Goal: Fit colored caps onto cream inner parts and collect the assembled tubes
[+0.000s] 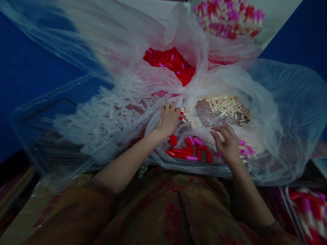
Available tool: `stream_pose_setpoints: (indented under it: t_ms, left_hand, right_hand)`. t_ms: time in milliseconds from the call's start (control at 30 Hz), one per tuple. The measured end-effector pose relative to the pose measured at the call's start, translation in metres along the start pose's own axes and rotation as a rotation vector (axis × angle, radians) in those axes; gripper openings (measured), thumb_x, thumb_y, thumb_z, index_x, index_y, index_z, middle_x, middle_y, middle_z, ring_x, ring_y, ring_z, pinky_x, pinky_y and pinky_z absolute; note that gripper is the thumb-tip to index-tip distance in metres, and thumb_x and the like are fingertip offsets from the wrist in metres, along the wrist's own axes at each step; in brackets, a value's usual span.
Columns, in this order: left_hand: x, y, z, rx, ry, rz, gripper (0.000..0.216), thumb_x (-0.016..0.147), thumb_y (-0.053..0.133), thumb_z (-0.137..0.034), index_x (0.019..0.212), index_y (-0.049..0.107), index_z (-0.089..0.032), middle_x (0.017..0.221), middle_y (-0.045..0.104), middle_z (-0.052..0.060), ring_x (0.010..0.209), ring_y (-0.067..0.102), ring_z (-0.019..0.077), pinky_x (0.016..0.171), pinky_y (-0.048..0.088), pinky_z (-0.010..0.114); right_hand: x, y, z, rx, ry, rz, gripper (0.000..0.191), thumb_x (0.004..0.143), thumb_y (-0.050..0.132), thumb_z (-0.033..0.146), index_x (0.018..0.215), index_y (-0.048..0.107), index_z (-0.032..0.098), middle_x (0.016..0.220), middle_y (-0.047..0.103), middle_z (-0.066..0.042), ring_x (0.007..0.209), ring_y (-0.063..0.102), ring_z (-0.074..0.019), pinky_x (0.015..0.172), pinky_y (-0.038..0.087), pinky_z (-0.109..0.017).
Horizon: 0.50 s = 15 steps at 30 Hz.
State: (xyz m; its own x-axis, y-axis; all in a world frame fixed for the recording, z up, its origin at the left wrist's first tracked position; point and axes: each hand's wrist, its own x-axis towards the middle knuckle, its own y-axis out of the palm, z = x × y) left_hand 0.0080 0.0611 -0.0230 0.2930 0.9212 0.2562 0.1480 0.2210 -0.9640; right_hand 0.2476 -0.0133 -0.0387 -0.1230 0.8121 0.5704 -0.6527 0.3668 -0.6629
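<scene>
My left hand (169,119) has its fingers curled around several cream sticks with red caps (181,118), whose pale ends point to the right. My right hand (227,141) hovers over the front of a clear plastic bag, thumb and forefinger tips close together; anything between them is too small to make out. Below and between the hands lie loose red caps (188,149) and pink caps (198,141). Cream sticks with pink caps (246,149) lie just right of my right hand. Farther back in the bag is a pile of bare cream sticks (227,105).
On the left a clear plastic tub (48,170) holds many translucent tubes (102,115). Behind, an open plastic bag holds red and pink caps (171,63). Capped sticks (230,18) fill a container at the back; another container of them (310,211) stands at the lower right.
</scene>
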Motion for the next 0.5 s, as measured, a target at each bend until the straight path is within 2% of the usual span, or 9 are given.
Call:
stream_pose_setpoints:
  t_ms: [100, 167, 233, 300, 400, 500]
  left_hand:
    - [-0.026, -0.009, -0.002, -0.290, -0.036, -0.027, 0.022, 0.093, 0.048, -0.024, 0.101, 0.065, -0.013, 0.107, 0.062, 0.013, 0.104, 0.054, 0.0286, 0.086, 0.043, 0.040]
    - [-0.045, -0.010, -0.005, -0.581, -0.127, 0.050, 0.017, 0.092, 0.049, -0.023, 0.096, 0.063, -0.014, 0.085, 0.065, 0.006, 0.082, 0.058, 0.0209, 0.074, 0.044, 0.032]
    - [-0.062, -0.008, -0.008, -0.851, -0.214, 0.153, 0.014, 0.091, 0.051, -0.025, 0.089, 0.060, -0.015, 0.067, 0.059, 0.000, 0.062, 0.054, 0.0153, 0.060, 0.041, 0.026]
    - [-0.074, -0.005, -0.012, -1.022, -0.245, 0.198, 0.015, 0.090, 0.052, -0.028, 0.083, 0.057, -0.016, 0.062, 0.055, -0.001, 0.057, 0.051, 0.0131, 0.055, 0.037, 0.023]
    - [-0.083, -0.003, -0.014, -1.108, -0.246, 0.180, 0.016, 0.091, 0.050, -0.029, 0.083, 0.055, -0.016, 0.065, 0.056, -0.001, 0.060, 0.052, 0.0129, 0.057, 0.038, 0.023]
    - [-0.083, -0.007, -0.013, -1.058, -0.229, 0.181, 0.016, 0.092, 0.049, -0.027, 0.084, 0.057, -0.015, 0.068, 0.057, 0.000, 0.064, 0.053, 0.0140, 0.060, 0.039, 0.024]
  right_hand:
    - [0.008, 0.023, 0.013, 0.107, -0.024, 0.114, 0.017, 0.093, 0.053, 0.028, 0.093, 0.067, 0.020, 0.090, 0.065, -0.007, 0.087, 0.061, -0.0202, 0.079, 0.049, -0.034]
    - [0.010, 0.035, 0.020, 0.227, 0.035, 0.179, 0.017, 0.093, 0.053, 0.028, 0.093, 0.067, 0.019, 0.087, 0.066, -0.006, 0.081, 0.062, -0.0184, 0.074, 0.050, -0.031]
    - [0.011, 0.045, 0.028, 0.387, 0.143, 0.230, 0.019, 0.093, 0.054, 0.031, 0.102, 0.065, 0.019, 0.087, 0.067, -0.005, 0.077, 0.063, -0.0165, 0.070, 0.050, -0.028]
    - [0.011, 0.050, 0.037, 0.515, 0.196, 0.282, 0.023, 0.092, 0.054, 0.033, 0.109, 0.062, 0.019, 0.090, 0.069, -0.004, 0.078, 0.065, -0.0160, 0.069, 0.051, -0.027]
    - [0.011, 0.051, 0.046, 0.492, 0.112, 0.332, 0.017, 0.092, 0.053, 0.029, 0.100, 0.065, 0.019, 0.091, 0.070, -0.005, 0.084, 0.066, -0.0173, 0.075, 0.051, -0.028]
    - [0.010, 0.048, 0.049, 0.385, 0.005, 0.358, 0.018, 0.092, 0.050, 0.023, 0.098, 0.066, 0.019, 0.092, 0.071, -0.007, 0.087, 0.066, -0.0185, 0.079, 0.051, -0.030]
